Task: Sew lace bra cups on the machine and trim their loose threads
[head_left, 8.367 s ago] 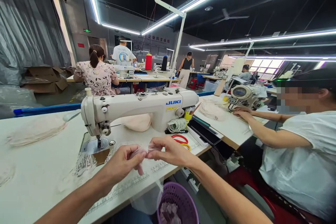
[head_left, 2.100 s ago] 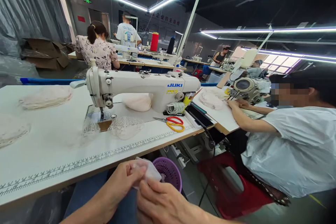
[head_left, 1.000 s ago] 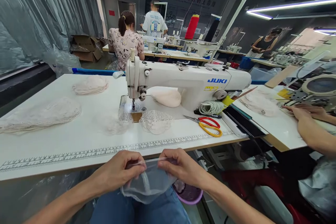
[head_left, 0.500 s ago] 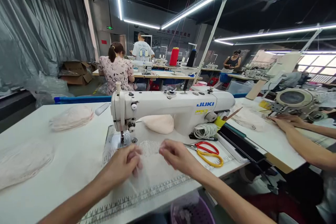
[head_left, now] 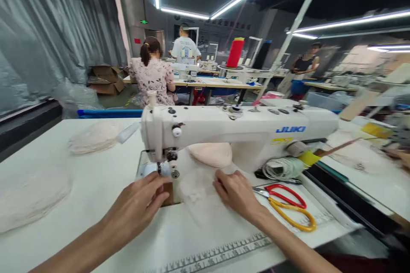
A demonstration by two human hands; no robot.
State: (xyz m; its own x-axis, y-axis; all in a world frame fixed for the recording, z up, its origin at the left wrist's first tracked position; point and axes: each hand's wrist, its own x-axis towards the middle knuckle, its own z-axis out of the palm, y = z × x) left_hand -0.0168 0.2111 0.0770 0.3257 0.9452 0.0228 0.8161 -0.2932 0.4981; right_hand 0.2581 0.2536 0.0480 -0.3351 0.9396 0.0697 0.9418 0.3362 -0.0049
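Note:
A white JUKI sewing machine (head_left: 230, 123) stands across the table before me. My left hand (head_left: 142, 200) is just in front of its needle and presser foot (head_left: 159, 167), fingers stretched forward and thumb apart. I see nothing held in it. To the right, my right hand (head_left: 235, 192) has its fingers curled down on the edge of a sheer white lace piece (head_left: 197, 190). This thin piece lies on the table between both hands, partly blurred. Behind it, under the machine arm, rests a pale pink padded cup (head_left: 211, 154).
Scissors (head_left: 288, 209) with red and yellow handles lie right of my right hand, near a coiled white cord (head_left: 282, 168). Stacks of pale lace pieces (head_left: 32, 198) are on the left. A ruler strip (head_left: 221, 254) runs along the front edge. Other people work farther back.
My view has turned and moved closer to the machine. The hands have moved apart; the left now reaches the presser foot, while the lace piece lies flat beside the right hand.

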